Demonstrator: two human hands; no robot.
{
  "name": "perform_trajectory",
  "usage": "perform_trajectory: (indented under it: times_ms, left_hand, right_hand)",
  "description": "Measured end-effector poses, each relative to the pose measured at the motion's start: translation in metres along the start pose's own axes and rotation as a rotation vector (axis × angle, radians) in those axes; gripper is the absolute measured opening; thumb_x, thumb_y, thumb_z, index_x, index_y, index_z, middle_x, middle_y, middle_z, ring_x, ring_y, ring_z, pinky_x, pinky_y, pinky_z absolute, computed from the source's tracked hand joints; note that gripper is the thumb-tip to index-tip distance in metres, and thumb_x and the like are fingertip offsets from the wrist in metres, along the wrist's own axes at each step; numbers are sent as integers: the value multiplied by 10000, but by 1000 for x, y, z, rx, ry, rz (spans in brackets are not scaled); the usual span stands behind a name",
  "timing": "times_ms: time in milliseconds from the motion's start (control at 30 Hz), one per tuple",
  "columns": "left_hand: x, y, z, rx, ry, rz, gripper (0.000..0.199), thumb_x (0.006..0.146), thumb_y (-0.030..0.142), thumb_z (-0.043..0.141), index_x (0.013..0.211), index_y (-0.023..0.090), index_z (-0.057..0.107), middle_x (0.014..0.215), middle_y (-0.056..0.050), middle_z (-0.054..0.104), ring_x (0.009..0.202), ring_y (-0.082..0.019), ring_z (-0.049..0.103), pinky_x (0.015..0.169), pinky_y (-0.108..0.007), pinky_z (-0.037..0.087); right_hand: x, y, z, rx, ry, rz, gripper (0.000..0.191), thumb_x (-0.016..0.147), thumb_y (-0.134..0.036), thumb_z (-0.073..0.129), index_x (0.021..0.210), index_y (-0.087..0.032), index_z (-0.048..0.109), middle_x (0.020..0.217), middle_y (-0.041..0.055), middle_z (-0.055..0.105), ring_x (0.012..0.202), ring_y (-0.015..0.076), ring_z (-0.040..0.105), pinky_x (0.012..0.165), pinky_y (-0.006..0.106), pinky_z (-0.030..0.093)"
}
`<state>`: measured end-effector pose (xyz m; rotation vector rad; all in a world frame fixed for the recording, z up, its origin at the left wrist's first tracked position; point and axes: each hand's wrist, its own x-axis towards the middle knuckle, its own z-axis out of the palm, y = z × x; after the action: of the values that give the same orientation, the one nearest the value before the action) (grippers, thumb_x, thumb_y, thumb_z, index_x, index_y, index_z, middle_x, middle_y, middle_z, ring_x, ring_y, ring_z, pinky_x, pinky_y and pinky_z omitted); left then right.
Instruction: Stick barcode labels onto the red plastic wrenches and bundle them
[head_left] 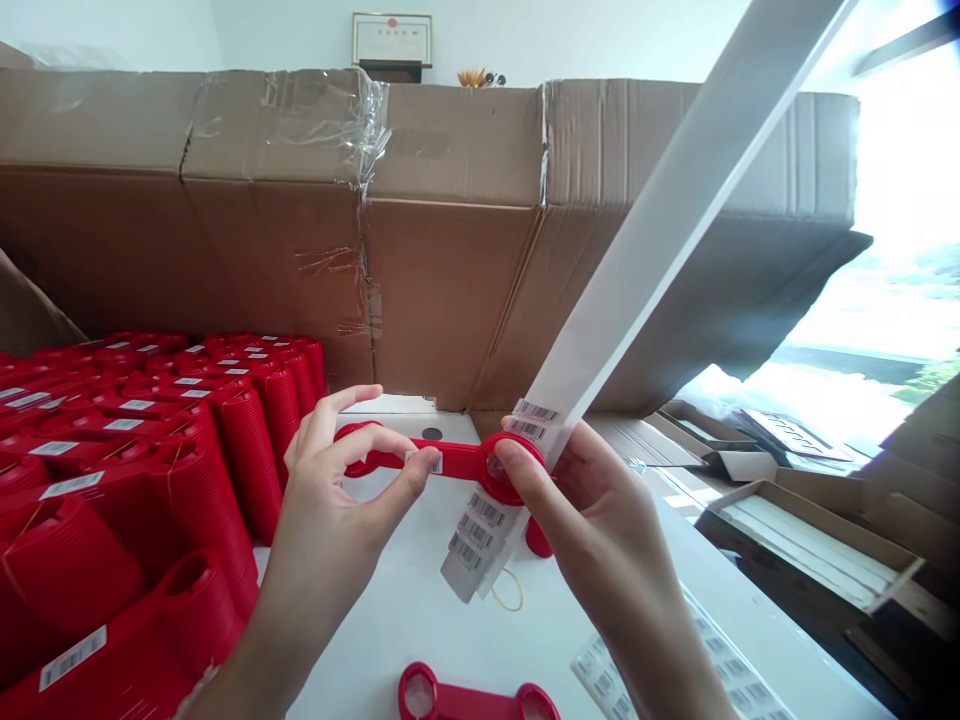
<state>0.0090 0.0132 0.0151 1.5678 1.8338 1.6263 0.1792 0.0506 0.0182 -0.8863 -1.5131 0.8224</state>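
My right hand [600, 515] grips a red plastic piece [461, 461], a bar with a ring at each end, by its right ring. The same hand holds a backing strip of barcode labels [480, 528], which passes behind that ring and rises as a long white band to the upper right. My left hand [345, 490] pinches a small white label [437, 463] between thumb and index finger, at the middle of the bar. Whether the label touches the bar fully is hidden by the fingertips. Another red two-ringed piece [476, 702] lies on the table below.
Tall stacks of labelled red pieces [247, 450] stand at left. A large cardboard box [450, 290] spans the back of the white table [360, 620]. Barcode label sheets [739, 655] lie by my right forearm, a rubber band [512, 592] near the strip. An open carton [817, 540] sits at right.
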Motion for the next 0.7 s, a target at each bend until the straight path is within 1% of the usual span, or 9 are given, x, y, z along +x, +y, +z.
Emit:
perform_trajectory:
  times_ms: [100,167,300,400,533,567,633,700]
  left_hand:
    - [0,-2,1,12,4,9,337,820,621,716,715,303,755,1465,18,548,1391,-395,421,1091,-612,409]
    - [0,-4,3,26,18,19,341,813,634,714,717,309,758,1451,17,553,1391,-396,411,1090,-609,416]
    - [4,-10,8,7,16,24,340,806,638,718,705,315,758,1431,10,550,1404,-378,380,1142,-607,359]
    - [8,-14,14,11,12,11,338,788,650,725,698,325,760,1431,11,545,1394,-381,372,1133,-620,347]
    - [14,-21,26,20,47,-4,336,792,639,721,681,322,741,1434,16,540,1405,-388,331,1140,-618,304]
    - [17,-24,29,6,50,-17,363,780,648,728,670,302,719,1435,7,535,1409,-396,318,1147,-624,278]
    - [22,-31,34,-51,43,-53,461,704,680,769,632,249,624,1405,-37,542,1392,-427,322,1140,-646,249]
    - [28,-38,39,-126,17,-80,555,625,690,813,621,226,508,1328,-84,566,1342,-445,376,1109,-652,275]
  right_hand:
    - [-1,0,1,11,4,1,315,881,-520,728,1024,-239,712,857,52,751,736,212,730,494,247,568]
    - [-1,1,1,15,11,-8,312,880,-516,729,1029,-242,714,885,56,757,765,218,738,538,260,595]
    - [0,2,1,-19,29,-30,286,880,-492,733,1009,-238,712,864,54,759,754,212,733,523,251,577]
    - [1,3,2,-43,38,-28,286,880,-483,734,1002,-226,707,839,52,750,744,211,727,507,247,558]
    - [2,8,3,-44,46,-20,307,876,-492,735,1011,-218,703,861,46,739,770,211,726,586,268,596]
    - [2,10,3,-50,53,-20,316,870,-497,738,1007,-215,704,870,48,738,773,213,723,603,277,601]
    - [4,12,4,-57,71,-4,333,861,-511,740,995,-208,703,878,53,735,775,220,718,608,291,597]
    - [5,13,5,-59,83,22,339,854,-515,744,986,-205,701,875,54,731,776,225,715,598,294,582]
